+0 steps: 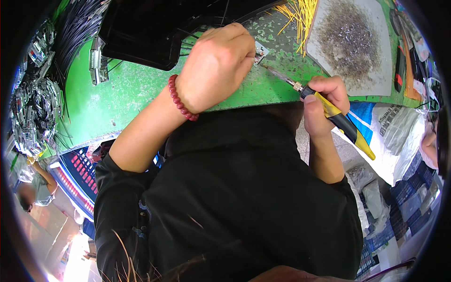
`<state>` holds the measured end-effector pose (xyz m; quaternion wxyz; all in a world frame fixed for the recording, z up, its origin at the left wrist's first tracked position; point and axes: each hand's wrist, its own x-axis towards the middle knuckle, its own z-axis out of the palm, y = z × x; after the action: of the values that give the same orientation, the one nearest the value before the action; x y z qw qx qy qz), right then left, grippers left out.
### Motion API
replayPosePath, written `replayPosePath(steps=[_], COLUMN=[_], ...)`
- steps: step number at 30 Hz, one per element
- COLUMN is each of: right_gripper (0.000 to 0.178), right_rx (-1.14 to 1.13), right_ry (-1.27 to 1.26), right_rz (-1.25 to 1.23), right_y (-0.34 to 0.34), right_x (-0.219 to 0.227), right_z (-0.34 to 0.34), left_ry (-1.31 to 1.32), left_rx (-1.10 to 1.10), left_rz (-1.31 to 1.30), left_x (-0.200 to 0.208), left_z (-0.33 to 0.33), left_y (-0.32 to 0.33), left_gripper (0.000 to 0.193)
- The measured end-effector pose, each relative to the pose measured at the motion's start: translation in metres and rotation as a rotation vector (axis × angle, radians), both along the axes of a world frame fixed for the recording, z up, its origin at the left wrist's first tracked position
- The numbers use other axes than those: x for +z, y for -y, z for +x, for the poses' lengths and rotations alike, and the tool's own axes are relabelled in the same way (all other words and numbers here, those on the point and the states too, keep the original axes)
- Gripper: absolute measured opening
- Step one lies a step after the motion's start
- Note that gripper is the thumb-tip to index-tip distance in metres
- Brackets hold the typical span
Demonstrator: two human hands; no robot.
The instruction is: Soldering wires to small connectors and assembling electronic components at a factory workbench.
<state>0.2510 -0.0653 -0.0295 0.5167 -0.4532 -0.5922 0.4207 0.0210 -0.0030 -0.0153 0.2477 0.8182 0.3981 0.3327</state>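
Head view: a small pale board is showing against the green worktop. Immediately left of the board, the left hand is holding its fingers bent together; the fingertips are hidden, so whether they are gripping the board cannot be told. Below right of the board, the right hand is holding a yellow-and-black soldering iron, fingers closed around its handle, the tip pointing toward the board. Yellow wires are lying above right of the board.
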Motion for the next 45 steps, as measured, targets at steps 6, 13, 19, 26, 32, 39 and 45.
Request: replayPosePath(steps=[6,13,19,26,32,39,45], right_gripper=[0.033,0.031,0.033,0.046,0.041,0.039,0.046], right_rx=[-0.163,0.114,0.239,0.072,0.039,0.111,0.131], right_ry=[-0.142,0.435,0.67,0.469,0.421,-0.068,-0.301], right_rz=[-0.019,0.29,0.811,0.74,0.759,0.454,0.368], right_y=[0.003,-0.03,-0.07,-0.077,-0.074,-0.092,-0.12], right_x=[0.003,0.022,0.022,0.06,0.071,0.072,0.085], right_z=[-0.014,-0.015,-0.038,-0.059,-0.088,-0.1,-0.1], left_ry=[0.016,0.08,0.244,-0.026,-0.163,-0.079,-0.074], left_rx=[-0.004,-0.029,0.01,0.195,0.249,0.223,0.308], left_rz=[0.005,-0.118,-0.253,0.151,0.227,0.313,0.21], left_x=[0.0,0.005,0.025,0.068,0.059,0.079,0.099], left_z=[0.001,-0.008,-0.011,-0.031,-0.03,-0.044,-0.05], left_y=[-0.001,-0.007,-0.009,0.013,0.005,-0.016,-0.022], left_gripper=[0.007,0.007,0.007,0.041,0.044,0.035,0.024])
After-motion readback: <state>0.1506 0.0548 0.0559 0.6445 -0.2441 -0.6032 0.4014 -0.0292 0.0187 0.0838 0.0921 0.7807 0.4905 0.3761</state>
